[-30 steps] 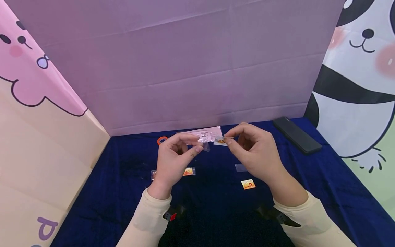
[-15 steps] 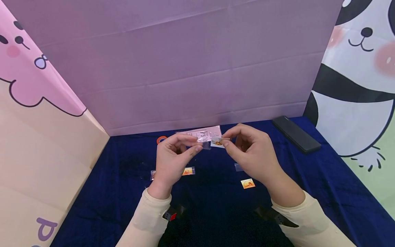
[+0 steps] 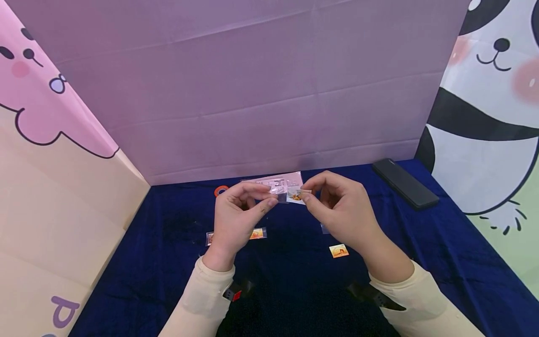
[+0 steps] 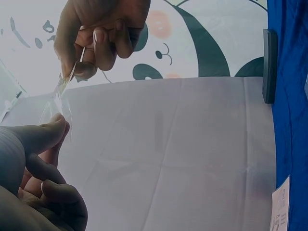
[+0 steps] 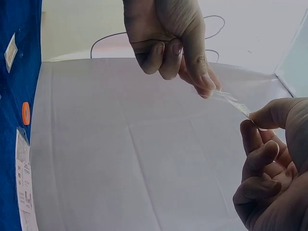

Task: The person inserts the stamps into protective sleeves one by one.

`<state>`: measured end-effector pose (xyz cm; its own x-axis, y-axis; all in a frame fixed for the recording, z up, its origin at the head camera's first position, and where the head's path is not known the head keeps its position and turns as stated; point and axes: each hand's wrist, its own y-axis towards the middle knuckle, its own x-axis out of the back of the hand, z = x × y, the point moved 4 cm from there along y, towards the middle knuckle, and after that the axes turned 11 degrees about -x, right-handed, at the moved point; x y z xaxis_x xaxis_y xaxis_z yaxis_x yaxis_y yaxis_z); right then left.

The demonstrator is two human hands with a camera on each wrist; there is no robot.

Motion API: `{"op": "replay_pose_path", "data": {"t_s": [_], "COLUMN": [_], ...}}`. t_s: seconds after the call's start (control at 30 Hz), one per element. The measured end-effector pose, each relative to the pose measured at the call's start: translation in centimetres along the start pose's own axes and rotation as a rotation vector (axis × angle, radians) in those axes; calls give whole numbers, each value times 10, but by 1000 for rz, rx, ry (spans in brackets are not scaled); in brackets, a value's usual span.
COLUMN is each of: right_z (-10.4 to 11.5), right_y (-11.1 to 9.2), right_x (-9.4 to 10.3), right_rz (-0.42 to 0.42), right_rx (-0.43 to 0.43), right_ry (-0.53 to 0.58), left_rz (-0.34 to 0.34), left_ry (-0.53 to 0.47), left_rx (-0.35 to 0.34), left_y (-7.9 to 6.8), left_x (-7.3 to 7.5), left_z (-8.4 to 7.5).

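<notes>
Head view: above a dark blue cloth [image 3: 286, 281], the left hand [image 3: 237, 220] pinches a small clear sleeve [image 3: 282, 198] between thumb and fingertips. Facing it, the right hand [image 3: 345, 210] pinches a small picture card [image 3: 295, 195], which reaches across to the sleeve; whether its edge is inside cannot be told. On the cloth, a sleeved picture [image 3: 258, 233] lies partly hidden by the left hand, and a loose orange card [image 3: 338, 251] lies below the right hand. Farther back are a pink packet [image 3: 295, 179], an orange ring [image 3: 221, 190] and, to the right, a black phone [image 3: 405, 184].

Left wrist view: thumb and finger of the left hand press the clear plastic between them, and the right hand holds the card just above it, edge-on.

Right wrist view: the card and sleeve meet between the two pinching hands, while the ring and packet lie at the left side.
</notes>
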<state>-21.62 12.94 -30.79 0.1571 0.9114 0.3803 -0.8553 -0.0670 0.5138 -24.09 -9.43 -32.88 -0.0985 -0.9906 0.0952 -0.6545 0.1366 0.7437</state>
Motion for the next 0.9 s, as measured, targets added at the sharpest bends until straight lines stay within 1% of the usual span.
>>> {"op": "replay_pose_path", "data": {"t_s": [0.27, 0.47, 0.9], "right_z": [-1, -1, -2], "right_y": [1, 1, 1], "right_x": [0, 0, -2], "right_rz": [-8, -12, -1], "right_rx": [5, -5, 1], "right_ry": [-9, -21, -20], "left_rz": [3, 15, 32], "left_ry": [1, -20, -19], "left_rx": [0, 7, 9], "left_y": [0, -1, -1], "left_x": [-1, -2, -2], "left_z": [2, 2, 2]}}
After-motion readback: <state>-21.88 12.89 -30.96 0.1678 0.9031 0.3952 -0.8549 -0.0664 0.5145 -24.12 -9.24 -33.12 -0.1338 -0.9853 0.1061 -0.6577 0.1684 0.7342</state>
